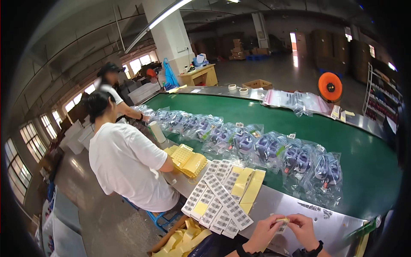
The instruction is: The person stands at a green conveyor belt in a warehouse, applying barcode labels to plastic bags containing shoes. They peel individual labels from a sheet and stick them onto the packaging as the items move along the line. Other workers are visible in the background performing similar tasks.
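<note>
Currently in hand: your left hand (262,231) and right hand (303,229) are together, fingertips pinched on a small label piece (281,228), partly yellow, partly white with dark print.
Label piece: you hold it over the near part of the metal tabletop (276,205), to the right of the label sheets; its lower edge is too small to make out.
Wrists: you wear a dark band (316,249) on each.
Label sheets: just left of your hands, white barcode sheets (227,201) overlap in a loose fan, with yellow strips (253,192) lying on top.
Carton: below the sheets, an open box holds crumpled yellow strips (186,240).
Green belt: beyond the tabletop, a row of lavender shoes (246,142) in clear bags lies along the belt (368,167).
Your left: a co-worker (128,158) in a white T-shirt sits on a blue stool (157,219), an arm by a yellow bundle (188,160); farther along, another person (112,88) reaches to the row's far end.
Far edge: flat plastic bags (295,100) lie near an orange fan (330,86).
</note>
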`<state>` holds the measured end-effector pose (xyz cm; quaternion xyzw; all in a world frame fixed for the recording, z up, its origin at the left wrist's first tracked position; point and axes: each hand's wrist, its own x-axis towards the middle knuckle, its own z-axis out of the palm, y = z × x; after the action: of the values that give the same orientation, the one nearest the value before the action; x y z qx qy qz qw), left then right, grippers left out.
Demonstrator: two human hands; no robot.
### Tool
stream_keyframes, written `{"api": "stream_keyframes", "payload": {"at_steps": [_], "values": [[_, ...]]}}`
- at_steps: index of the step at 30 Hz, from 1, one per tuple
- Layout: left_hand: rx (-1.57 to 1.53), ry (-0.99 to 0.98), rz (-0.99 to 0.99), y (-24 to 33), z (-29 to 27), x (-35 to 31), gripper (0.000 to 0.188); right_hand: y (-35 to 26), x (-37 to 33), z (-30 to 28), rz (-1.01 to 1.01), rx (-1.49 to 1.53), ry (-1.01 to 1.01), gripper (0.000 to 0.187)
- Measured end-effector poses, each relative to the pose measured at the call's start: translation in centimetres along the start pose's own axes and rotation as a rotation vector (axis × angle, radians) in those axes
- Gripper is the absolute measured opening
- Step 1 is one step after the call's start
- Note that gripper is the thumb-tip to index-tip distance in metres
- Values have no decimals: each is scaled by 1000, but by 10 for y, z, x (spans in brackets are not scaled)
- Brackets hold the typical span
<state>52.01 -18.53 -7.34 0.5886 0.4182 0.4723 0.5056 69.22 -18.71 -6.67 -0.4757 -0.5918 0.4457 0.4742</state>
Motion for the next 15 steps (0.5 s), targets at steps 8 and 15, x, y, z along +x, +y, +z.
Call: {"api": "stream_keyframes", "payload": {"at_steps": [8,15], "values": [[99,62,-80,17,-2,-23,22,-11,-7,0,-193,-324,-60,12],[104,102,-31,11,0,-22,21,-26,-20,10,-441,-604,85,9]]}}
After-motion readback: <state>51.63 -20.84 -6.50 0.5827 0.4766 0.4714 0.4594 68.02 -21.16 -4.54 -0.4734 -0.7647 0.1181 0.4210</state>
